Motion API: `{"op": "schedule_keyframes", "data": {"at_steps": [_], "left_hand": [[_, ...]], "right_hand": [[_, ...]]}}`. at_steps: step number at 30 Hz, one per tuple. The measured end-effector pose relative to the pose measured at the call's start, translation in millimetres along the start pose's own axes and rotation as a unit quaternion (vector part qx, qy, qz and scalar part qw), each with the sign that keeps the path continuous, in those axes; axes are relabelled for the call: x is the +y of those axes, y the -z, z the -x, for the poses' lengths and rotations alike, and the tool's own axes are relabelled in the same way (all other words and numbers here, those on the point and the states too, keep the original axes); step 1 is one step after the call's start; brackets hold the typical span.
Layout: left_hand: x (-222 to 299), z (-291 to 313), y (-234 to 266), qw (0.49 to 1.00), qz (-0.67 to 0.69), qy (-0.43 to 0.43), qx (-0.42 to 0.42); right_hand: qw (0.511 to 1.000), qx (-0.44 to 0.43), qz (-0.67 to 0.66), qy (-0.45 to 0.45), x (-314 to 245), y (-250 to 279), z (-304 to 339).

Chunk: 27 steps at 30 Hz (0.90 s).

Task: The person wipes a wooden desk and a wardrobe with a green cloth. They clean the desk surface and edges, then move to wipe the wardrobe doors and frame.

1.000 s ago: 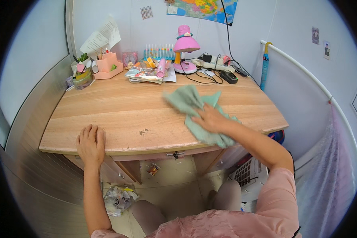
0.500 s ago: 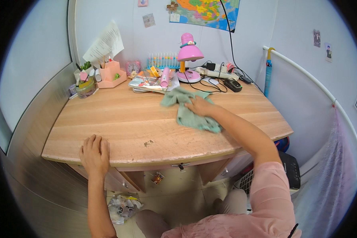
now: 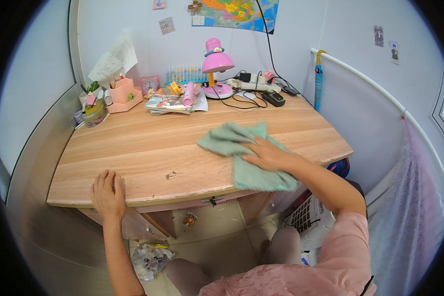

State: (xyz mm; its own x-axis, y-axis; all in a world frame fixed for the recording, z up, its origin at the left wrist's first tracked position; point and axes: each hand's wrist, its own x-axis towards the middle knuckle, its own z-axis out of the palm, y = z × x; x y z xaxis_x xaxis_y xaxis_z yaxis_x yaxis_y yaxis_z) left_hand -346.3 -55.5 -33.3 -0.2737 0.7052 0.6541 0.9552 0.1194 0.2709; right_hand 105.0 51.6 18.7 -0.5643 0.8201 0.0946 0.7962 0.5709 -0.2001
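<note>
A green cloth [image 3: 261, 176] lies spread and bunched on the right part of the wooden desk [image 3: 133, 148], one end hanging over the front edge. My right hand [image 3: 267, 154] presses down on it, gripping its folds; the fingertips are partly lost in the fabric and slightly blurred. At the desk's front left edge rests my left hand [image 3: 108, 195], palm down with fingers stretched out and nothing in it. A worn patch [image 3: 170, 175] marks the desktop between the two hands.
Along the back stand a pink lamp [image 3: 217, 64], stacked books [image 3: 168, 107], a pink organizer [image 3: 126, 102], a glass jar [image 3: 93, 117] and a power strip [image 3: 255, 86] with cables. A key hangs in the drawer front [image 3: 213, 200]. A plastic bag [image 3: 150, 260] sits on the floor.
My right hand has drawn the cloth toward me and a little to the right, down to the front edge. My left hand stays at the edge. The whole view has shifted slightly.
</note>
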Motion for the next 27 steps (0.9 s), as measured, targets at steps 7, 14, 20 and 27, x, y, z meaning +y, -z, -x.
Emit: {"op": "schedule_keyframes", "data": {"at_steps": [7, 14, 20, 27], "left_hand": [[7.4, 0.4, -2.7, 1.000, -0.013, -0.013, 0.009], [6.5, -0.9, 5.4, 1.000, -0.004, 0.000, -0.007], [4.4, -2.2, -1.9, 1.000, 0.003, -0.008, -0.022], [0.9, -2.5, -5.9, 0.999, 0.001, -0.031, -0.016]], "right_hand": [[0.914, 0.089, 0.024, -0.395, 202.5, 44.2, 121.5], [0.900, 0.103, 0.048, -0.421, 265.3, 36.8, 25.8], [0.987, 0.016, 0.022, -0.156, 87.6, 8.0, -18.1], [0.992, 0.122, -0.022, 0.013, 41.2, 15.7, 125.9]]}}
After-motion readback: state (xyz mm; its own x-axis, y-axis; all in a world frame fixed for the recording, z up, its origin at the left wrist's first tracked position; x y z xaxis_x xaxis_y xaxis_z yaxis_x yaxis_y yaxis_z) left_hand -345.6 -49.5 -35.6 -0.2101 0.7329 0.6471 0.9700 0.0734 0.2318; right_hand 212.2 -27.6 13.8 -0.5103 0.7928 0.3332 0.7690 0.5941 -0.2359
